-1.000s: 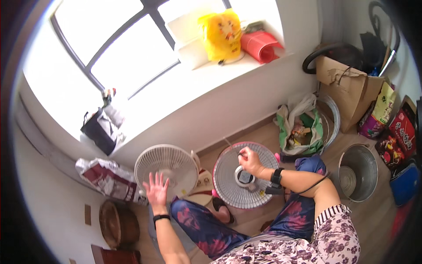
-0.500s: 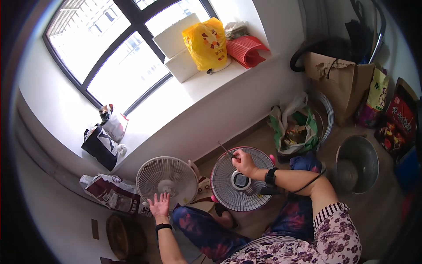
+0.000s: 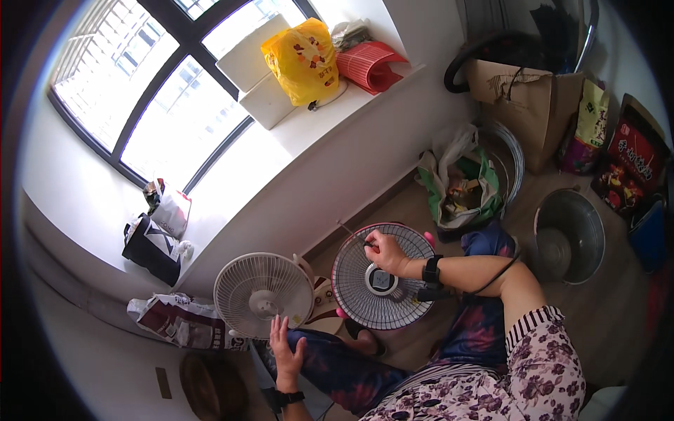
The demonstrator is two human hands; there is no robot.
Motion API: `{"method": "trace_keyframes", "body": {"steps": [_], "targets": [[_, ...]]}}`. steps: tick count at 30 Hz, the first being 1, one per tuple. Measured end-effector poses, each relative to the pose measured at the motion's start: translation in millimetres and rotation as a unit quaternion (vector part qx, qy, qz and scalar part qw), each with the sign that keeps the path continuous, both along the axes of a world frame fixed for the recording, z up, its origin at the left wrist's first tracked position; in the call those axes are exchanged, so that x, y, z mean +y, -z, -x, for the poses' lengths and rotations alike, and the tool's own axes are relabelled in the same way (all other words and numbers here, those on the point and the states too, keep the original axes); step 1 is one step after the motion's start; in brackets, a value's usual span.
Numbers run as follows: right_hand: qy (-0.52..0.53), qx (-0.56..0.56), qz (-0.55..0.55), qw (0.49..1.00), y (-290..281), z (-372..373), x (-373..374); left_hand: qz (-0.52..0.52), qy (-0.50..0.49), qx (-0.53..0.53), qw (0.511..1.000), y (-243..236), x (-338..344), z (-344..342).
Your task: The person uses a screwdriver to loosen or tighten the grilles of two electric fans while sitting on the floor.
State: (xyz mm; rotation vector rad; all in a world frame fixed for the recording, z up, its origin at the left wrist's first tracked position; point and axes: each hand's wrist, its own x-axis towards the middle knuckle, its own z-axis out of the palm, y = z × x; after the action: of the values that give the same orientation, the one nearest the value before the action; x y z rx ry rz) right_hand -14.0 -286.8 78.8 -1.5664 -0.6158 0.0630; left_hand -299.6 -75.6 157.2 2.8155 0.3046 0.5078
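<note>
My right hand (image 3: 386,254) is closed round the dark handle of what looks like a screwdriver (image 3: 351,232). Its thin metal shaft points up and left, over the rim of a fan-shaped round heater (image 3: 354,288). This heater has a dark wire grille, a pink edge and a light-ringed hub with a dark centre. Beside it on the left stands a white fan (image 3: 239,288) with a round wire grille. Just below that fan, near my knee, my left hand (image 3: 286,354) is raised with its fingers stretched and holds nothing.
A green and white bag (image 3: 491,200) of odds and ends sits by the wall, near a metal bucket (image 3: 590,245) and a cardboard box (image 3: 554,105). A yellow bag (image 3: 302,59) and a red rolled mat (image 3: 368,67) lie on the windowsill. A sack (image 3: 182,319) lies left of the fan.
My left hand has moved down and right, turning from palm up to side-on. My right hand stays over the heater with the screwdriver. The whole view has shifted slightly.
</note>
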Motion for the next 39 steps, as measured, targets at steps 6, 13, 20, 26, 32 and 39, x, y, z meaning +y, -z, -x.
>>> {"method": "trace_keyframes", "body": {"steps": [6,13,20,26,32,39], "targets": [[-0.012,0.035,0.007,0.999,-3.9,1.3,1.9,0.023,-0.019,0.013,0.999,4.0,0.1,-0.3],[-0.017,0.034,0.004,0.999,-11.6,1.7,-3.3,0.332,0.102,-0.123,0.929,-72.6,-51.5,-42.2],[-0.017,0.000,-0.002,1.000,-4.1,5.7,1.7,0.509,0.215,0.158,0.818,-48.2,-59.5,-51.9],[-0.022,0.002,-0.033,0.999,-6.9,5.8,0.3,0.472,0.192,0.126,0.851,-67.4,-56.7,-53.8],[-0.038,0.044,-0.004,0.998,-8.6,4.6,-4.3,0.513,0.228,-0.076,0.824,-103.9,-57.4,-51.5],[-0.040,0.035,0.000,0.999,-8.4,3.8,-4.7,0.502,0.079,-0.127,0.852,-62.4,-25.1,-48.0]]}}
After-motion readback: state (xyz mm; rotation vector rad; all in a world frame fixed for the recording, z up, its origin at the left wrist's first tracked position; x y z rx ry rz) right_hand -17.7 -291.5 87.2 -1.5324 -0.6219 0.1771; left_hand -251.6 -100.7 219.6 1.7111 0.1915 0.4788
